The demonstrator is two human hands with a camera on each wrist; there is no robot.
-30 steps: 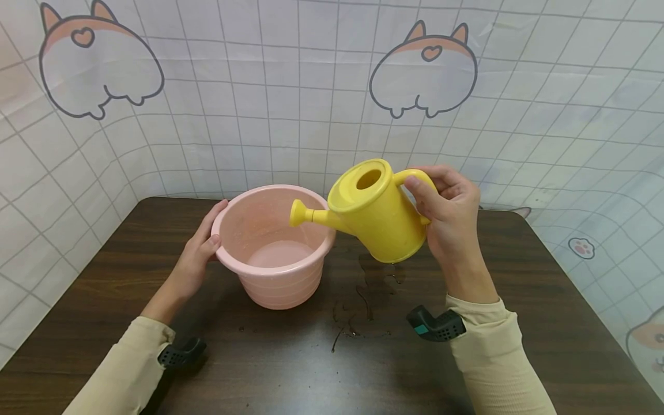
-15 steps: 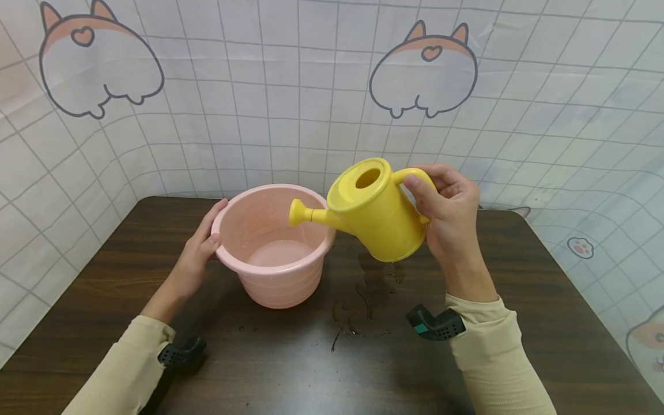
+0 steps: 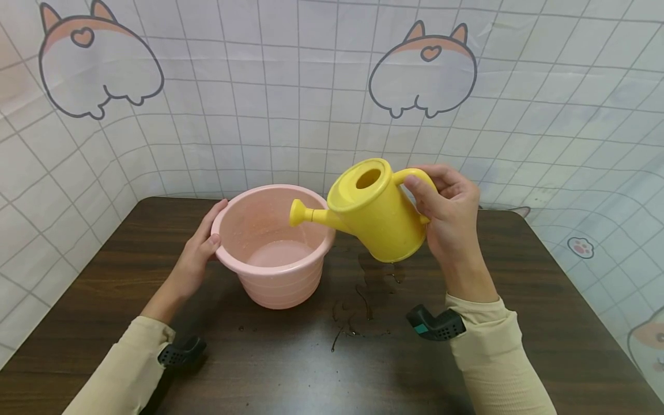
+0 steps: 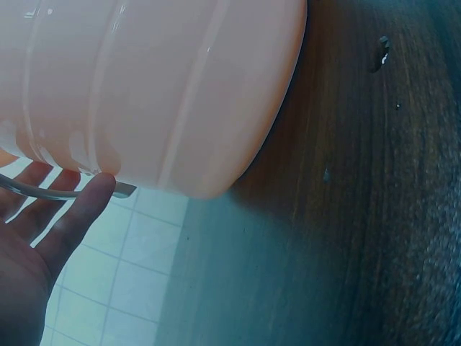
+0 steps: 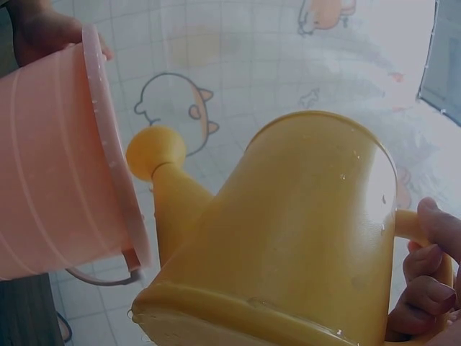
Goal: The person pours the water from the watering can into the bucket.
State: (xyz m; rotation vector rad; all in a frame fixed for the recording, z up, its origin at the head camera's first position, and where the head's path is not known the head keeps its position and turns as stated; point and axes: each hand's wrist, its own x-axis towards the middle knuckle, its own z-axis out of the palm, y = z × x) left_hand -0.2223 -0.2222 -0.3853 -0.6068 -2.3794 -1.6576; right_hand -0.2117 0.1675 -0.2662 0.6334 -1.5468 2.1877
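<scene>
A yellow watering can (image 3: 384,216) is held in the air by its handle, tilted to the left, in my right hand (image 3: 450,207). Thumb and curled fingers wrap the handle in the right wrist view. Its spout head (image 3: 298,213) reaches over the rim into a pink bucket (image 3: 282,285), and a faint thin trickle shows below it. At the bucket's left rim my left hand (image 3: 194,253) grips, thumb at the near side and fingers along the back. In the left wrist view, those fingers (image 4: 90,205) lie at the ribbed wall, beside the bucket's thin handle (image 4: 43,192).
The dark wooden table (image 3: 270,369) has water drops and streaks (image 3: 363,302) to the right of the bucket. A white gridded cloth (image 3: 311,104) with cartoon prints hangs close behind and on both sides. A black wrist camera (image 3: 436,324) sits on the right sleeve.
</scene>
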